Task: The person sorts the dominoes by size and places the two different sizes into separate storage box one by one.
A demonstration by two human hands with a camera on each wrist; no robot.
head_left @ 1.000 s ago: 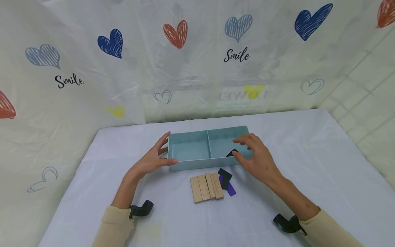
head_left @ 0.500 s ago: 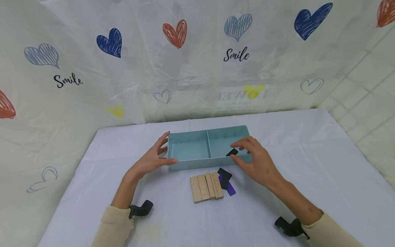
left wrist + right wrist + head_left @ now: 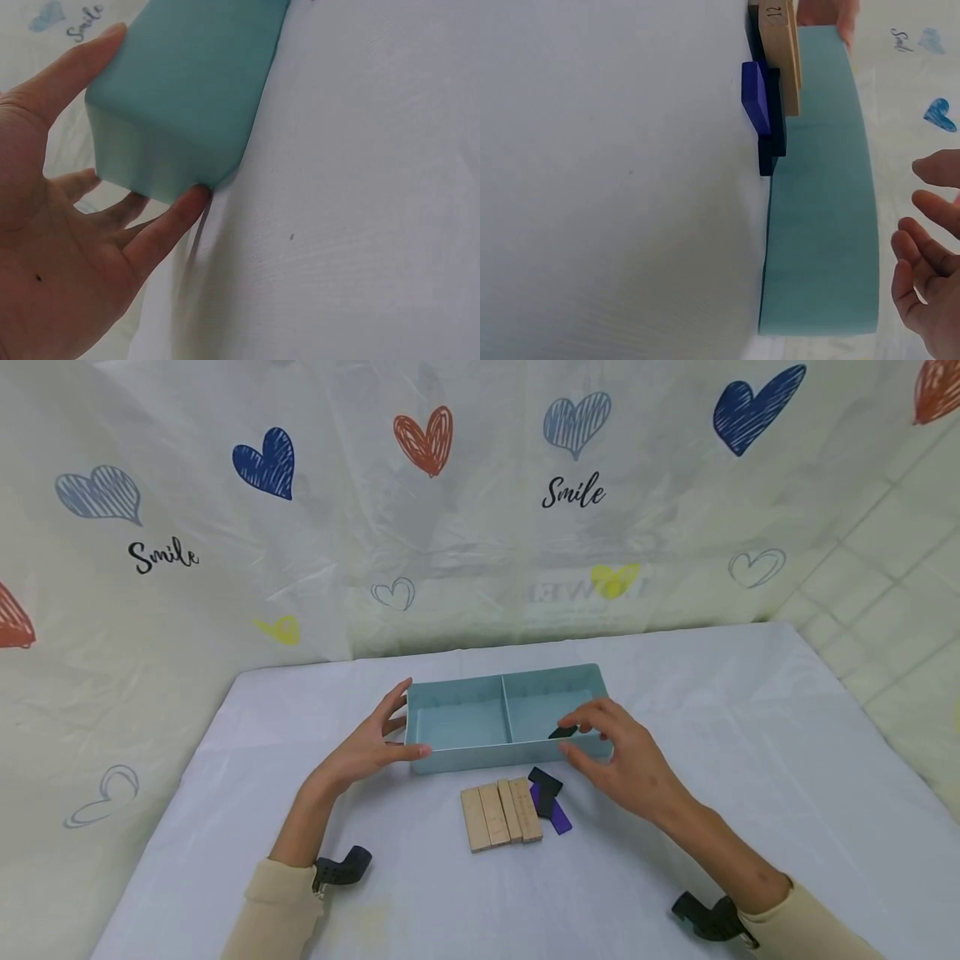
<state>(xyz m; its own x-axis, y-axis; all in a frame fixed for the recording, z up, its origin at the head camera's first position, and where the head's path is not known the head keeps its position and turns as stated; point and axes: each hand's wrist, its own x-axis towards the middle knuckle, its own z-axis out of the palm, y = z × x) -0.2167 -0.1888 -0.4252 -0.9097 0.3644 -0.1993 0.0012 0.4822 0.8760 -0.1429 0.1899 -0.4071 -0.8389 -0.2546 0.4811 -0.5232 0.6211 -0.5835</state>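
A pale blue-green two-compartment tray (image 3: 465, 761) stands on the table. My left hand (image 3: 367, 745) grips its left end, thumb on the front wall and fingers round the end; the left wrist view shows the fingertips against the tray's end wall (image 3: 142, 157). Over the right compartment hovers my right hand (image 3: 628, 760), thumb and fingers apart. Its index fingertip overlaps a small black block (image 3: 561, 732) inside that compartment. In the right wrist view these relaxed fingers (image 3: 937, 214) are beyond the tray's rim, with nothing seen between them.
In front of the tray several plain wooden blocks (image 3: 498, 814) lie side by side. Against their right side, black blocks (image 3: 548, 785) and a purple block (image 3: 562, 821) lie in a loose pile. A heart-printed sheet (image 3: 480, 527) hangs behind the white-covered table (image 3: 420, 893).
My right hand's fingers have come down slightly and toward the black block in the tray, now covering part of it. The left hand and the tray have stayed in place.
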